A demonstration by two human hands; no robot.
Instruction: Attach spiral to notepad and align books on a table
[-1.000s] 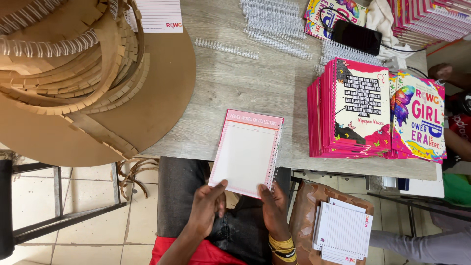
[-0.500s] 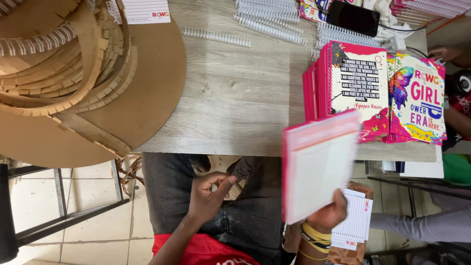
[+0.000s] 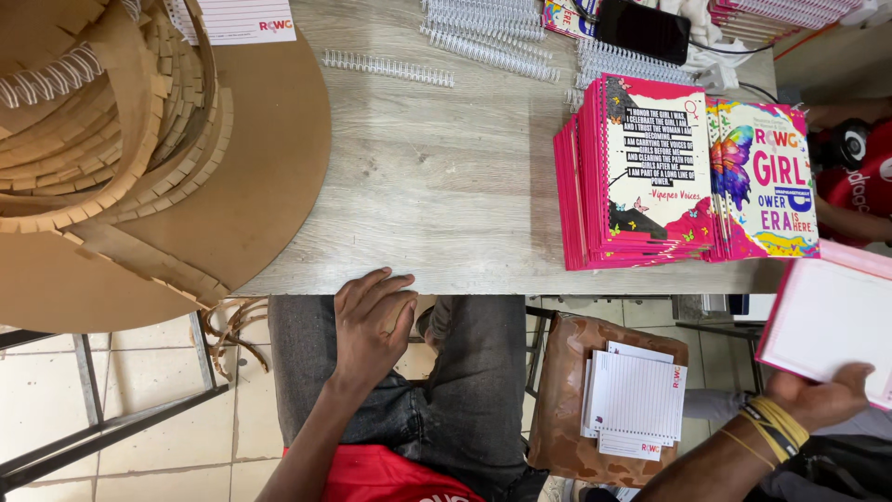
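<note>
My right hand (image 3: 819, 398), with yellow bands at the wrist, grips a pink-edged block of lined pages (image 3: 832, 319) by its lower edge, out past the table's right end. My left hand (image 3: 370, 323) holds nothing and rests flat on my thigh, its fingers apart and touching the table's front edge. Two stacks of pink-spined notebooks with colourful covers (image 3: 641, 172) stand on the wooden table (image 3: 446, 186) at the right. A small pile of lined white sheets (image 3: 636, 398) lies on a brown stool (image 3: 565, 390) beside my right leg.
A heap of brown cardboard rings and offcuts (image 3: 111, 158) covers the table's left end. Several white spiral binding coils (image 3: 483, 42) lie along the far edge, next to a black phone (image 3: 643, 28). Another person in red (image 3: 855, 181) is at the right.
My right hand has carried the page block from in front of me out to the far right. My left hand has let go of it and dropped onto my thigh.
</note>
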